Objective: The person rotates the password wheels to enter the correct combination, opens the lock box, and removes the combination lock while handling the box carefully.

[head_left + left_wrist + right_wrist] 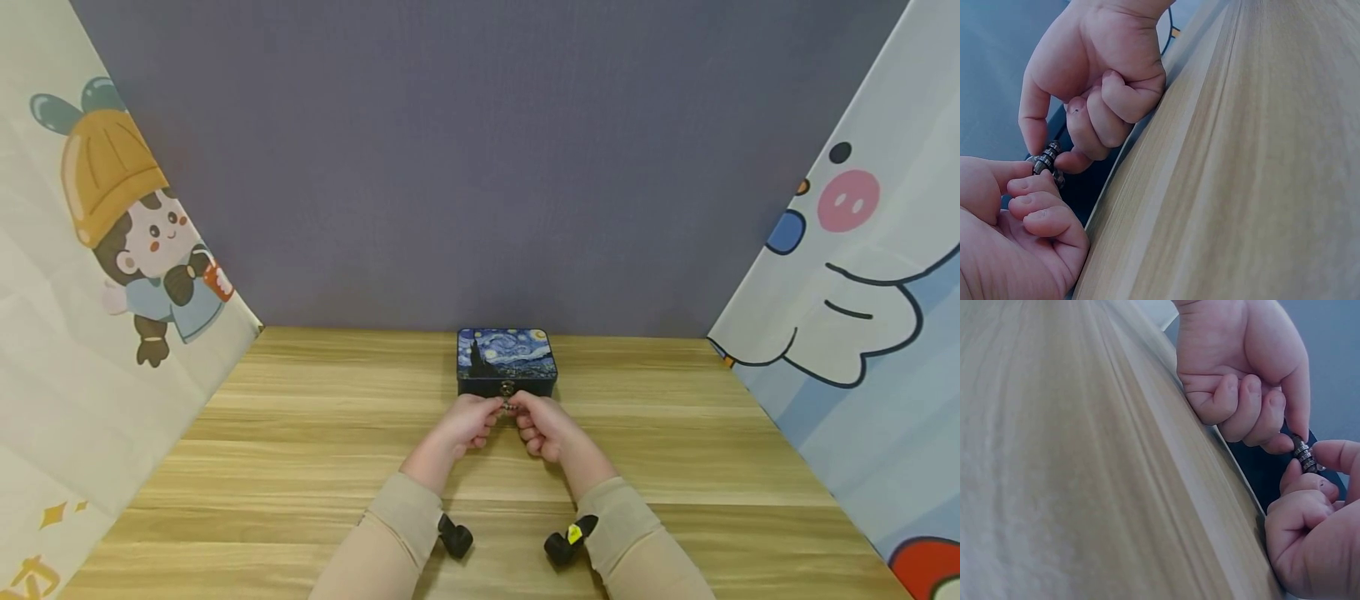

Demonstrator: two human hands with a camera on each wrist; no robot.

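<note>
A tin box with a Starry Night style lid stands closed at the back of the table, its metal clasp facing me. At the clasp is a small combination padlock with ridged dials. My left hand pinches one end of it between thumb and index finger. The thumb and index finger of my right hand pinch the other end. Both hands' remaining fingers are curled in. In the left wrist view, the padlock shows between the fingertips; the fingers hide part of it.
The wooden table runs up to a grey back panel just behind the box. Cartoon-printed curtains flank it at left and right. Black wrist devices sit at the left cuff and right cuff.
</note>
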